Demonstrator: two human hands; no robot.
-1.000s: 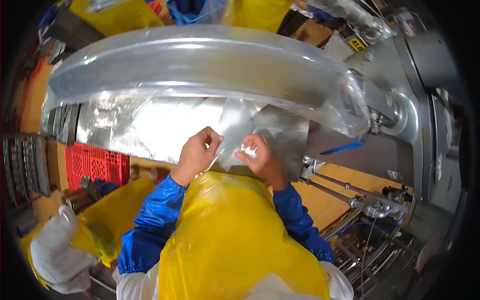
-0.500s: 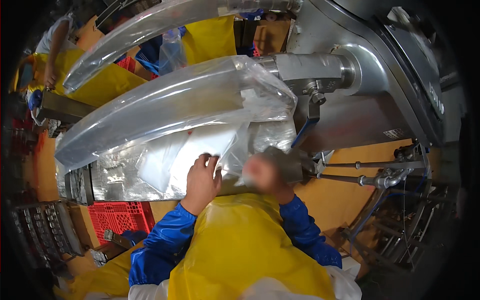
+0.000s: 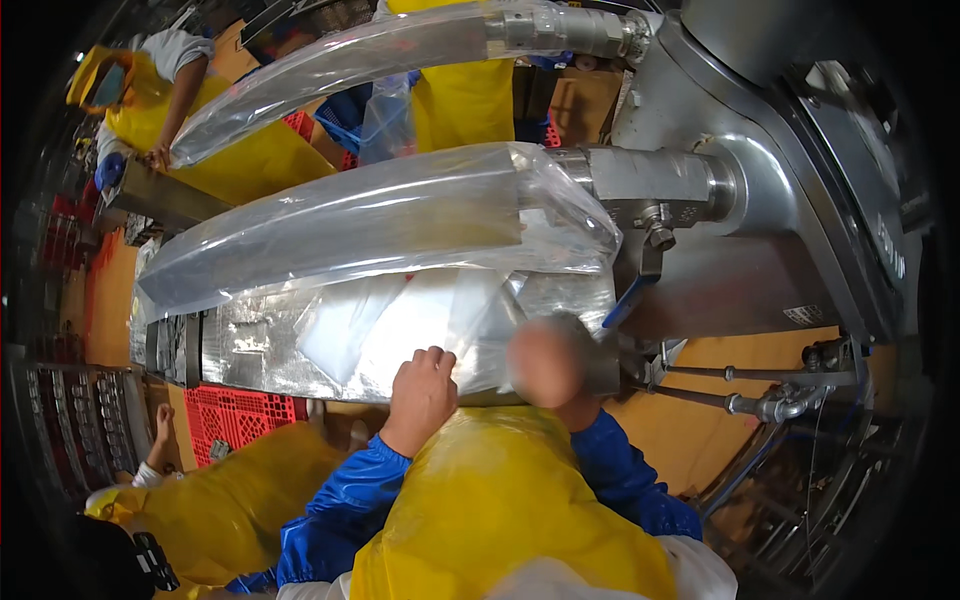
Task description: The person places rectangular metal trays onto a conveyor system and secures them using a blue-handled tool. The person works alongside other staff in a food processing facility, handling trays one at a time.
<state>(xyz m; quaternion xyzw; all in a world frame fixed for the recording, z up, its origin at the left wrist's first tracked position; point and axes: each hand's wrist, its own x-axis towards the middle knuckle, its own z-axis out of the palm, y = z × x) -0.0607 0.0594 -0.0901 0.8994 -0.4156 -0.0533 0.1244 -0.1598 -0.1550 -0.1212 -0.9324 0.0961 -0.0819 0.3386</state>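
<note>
My left hand [image 3: 422, 395] rests at the near edge of a shiny metal worktop [image 3: 250, 345], its fingers curled in close together. Under its fingertips lie flat plastic sheets or bags [image 3: 415, 315], whitish and partly see-through. Whatever the fingers may grip is hidden. To its right, my right hand [image 3: 548, 368] is raised over the same edge, smeared, so its fingers do not show. Beyond both hands a long clear plastic sleeve [image 3: 370, 220] stretches leftward across the worktop from a steel pipe outlet [image 3: 645, 178].
A blue-handled valve lever [image 3: 630, 300] hangs below the outlet of a big steel machine [image 3: 740, 270]. A second sleeved pipe [image 3: 350, 70] runs behind. Co-workers in yellow aprons stand at far left [image 3: 150, 105] and near left [image 3: 240, 490]. A red crate [image 3: 235, 415] sits below the worktop.
The whole view has shifted, so things appear lower and further right. My left hand's fingers have drawn closer together. The near-left co-worker has come further into view, with a hand showing.
</note>
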